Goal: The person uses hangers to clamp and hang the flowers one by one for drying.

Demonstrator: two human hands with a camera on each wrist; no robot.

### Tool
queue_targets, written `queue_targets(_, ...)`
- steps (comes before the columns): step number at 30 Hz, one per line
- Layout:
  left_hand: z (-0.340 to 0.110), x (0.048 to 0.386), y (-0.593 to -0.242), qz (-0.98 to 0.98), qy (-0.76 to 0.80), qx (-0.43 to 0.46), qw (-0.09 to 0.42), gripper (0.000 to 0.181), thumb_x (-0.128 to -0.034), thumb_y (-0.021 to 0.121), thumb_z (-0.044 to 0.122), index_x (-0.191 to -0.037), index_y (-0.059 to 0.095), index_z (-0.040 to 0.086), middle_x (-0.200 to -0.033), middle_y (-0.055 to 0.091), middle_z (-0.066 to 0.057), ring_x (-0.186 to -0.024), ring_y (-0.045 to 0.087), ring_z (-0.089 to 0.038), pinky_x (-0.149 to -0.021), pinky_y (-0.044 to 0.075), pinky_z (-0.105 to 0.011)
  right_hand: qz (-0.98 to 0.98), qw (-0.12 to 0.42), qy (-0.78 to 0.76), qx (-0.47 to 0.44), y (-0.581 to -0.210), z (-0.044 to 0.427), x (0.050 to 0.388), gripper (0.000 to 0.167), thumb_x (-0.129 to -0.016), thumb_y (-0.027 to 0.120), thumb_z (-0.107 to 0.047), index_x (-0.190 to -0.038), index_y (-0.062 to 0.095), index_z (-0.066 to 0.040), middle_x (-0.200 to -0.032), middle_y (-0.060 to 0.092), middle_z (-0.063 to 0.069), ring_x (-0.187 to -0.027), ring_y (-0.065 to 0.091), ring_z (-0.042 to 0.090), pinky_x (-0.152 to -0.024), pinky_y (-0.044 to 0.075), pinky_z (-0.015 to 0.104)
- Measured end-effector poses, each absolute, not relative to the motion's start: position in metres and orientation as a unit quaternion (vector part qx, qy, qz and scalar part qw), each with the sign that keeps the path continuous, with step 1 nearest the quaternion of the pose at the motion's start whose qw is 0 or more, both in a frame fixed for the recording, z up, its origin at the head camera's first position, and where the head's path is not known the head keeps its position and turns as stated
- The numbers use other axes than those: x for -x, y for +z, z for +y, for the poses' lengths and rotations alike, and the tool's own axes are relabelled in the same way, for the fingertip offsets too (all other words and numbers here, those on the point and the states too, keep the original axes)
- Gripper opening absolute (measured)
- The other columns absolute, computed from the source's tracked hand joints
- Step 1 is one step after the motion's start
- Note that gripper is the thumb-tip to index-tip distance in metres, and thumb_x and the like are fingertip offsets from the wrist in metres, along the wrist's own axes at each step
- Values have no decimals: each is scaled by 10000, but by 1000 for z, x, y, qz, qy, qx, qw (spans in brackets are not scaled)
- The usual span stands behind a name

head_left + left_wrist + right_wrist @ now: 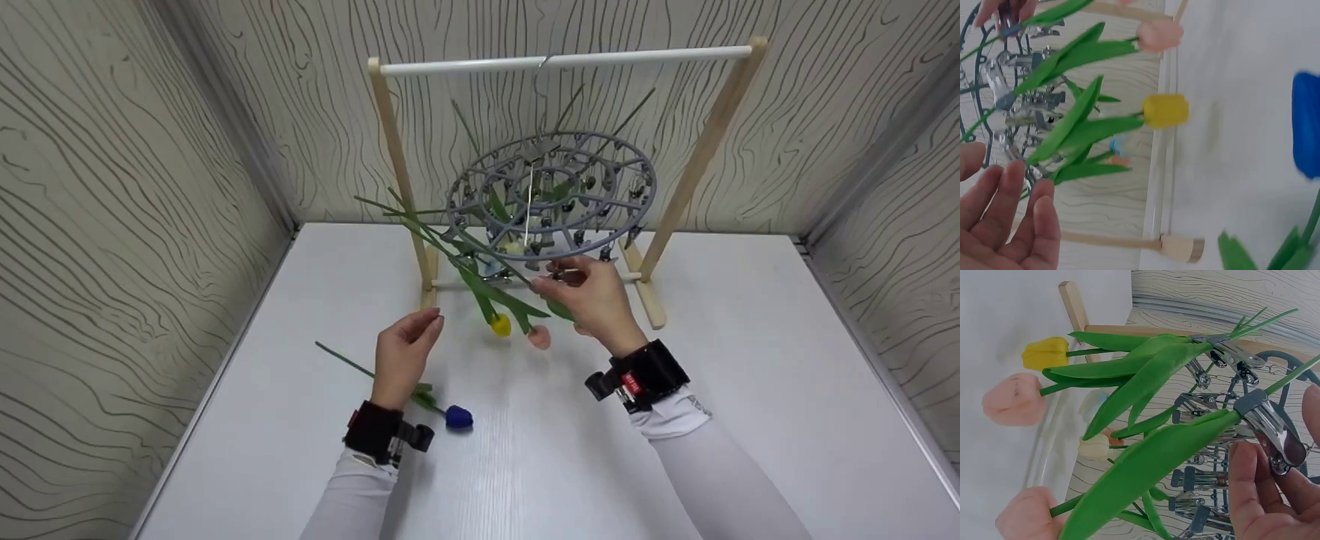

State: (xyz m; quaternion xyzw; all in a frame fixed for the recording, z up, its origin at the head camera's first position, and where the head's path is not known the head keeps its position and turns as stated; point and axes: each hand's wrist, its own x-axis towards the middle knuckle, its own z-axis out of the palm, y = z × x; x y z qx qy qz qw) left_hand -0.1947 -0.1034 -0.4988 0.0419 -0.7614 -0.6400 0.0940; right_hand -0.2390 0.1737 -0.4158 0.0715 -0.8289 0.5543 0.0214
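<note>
My right hand [600,304] is at the front rim of a round hanging clip rack [551,195]. Its fingers pinch a metal clip [1272,433], whose grey tips clamp the stem of a pink artificial tulip [1027,514]. My left hand [405,356] is raised left of the rack, its fingers loosely bent and holding nothing. A yellow tulip [501,325] and another pink tulip [538,337] hang head down from clips between the hands. On the table below my left hand lies a blue tulip [459,418], its stem partly hidden by the hand.
The rack hangs by a hook from the white rod [465,64] of a wooden stand [694,161]. A pale tulip [1095,447] hangs farther back. The white table [750,390] meets patterned walls at the back and sides.
</note>
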Motion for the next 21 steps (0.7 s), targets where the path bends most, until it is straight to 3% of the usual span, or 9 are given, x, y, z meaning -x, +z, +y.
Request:
queue_targets(5,-125,196,-501,-774,-624,-59,94,263,-969,735,217,-1187,750,71,-1131,752,-103,-1034,699,-258,-890,564,-342,-836,29,545,-59,-412,178,234,461,-884,831,-304,-1226,698,-25,-1185,702,136,-1108,702,251,-833,588,288)
queue_targets(12,-155,197,-512,-810,-572,-104,82,269,-978,715,228,-1191,749,68,-1151,746,-98,-1084,679,-243,-922,553,-391,-834,30,550,-42,-412,189,225,607,-873,816,-418,-1340,653,-66,-1245,683,133,-1105,683,296,-657,621,450)
queue_targets(17,-177,197,-521,-851,-503,-124,81,261,-964,714,206,-1157,758,35,-1078,750,-127,-983,682,-262,-791,544,-337,-833,42,549,-50,-415,203,216,613,-891,812,-365,-1377,629,-39,-1265,656,172,-1112,666,325,-717,623,402)
queue_targets(21,-194,196,-528,-889,-432,-138,67,240,-948,720,231,-1044,765,16,-877,726,-103,-763,649,-224,-633,473,-310,-835,71,544,-46,-420,216,205,532,-909,800,-317,-1318,663,-5,-1248,666,181,-1087,667,293,-770,598,244)
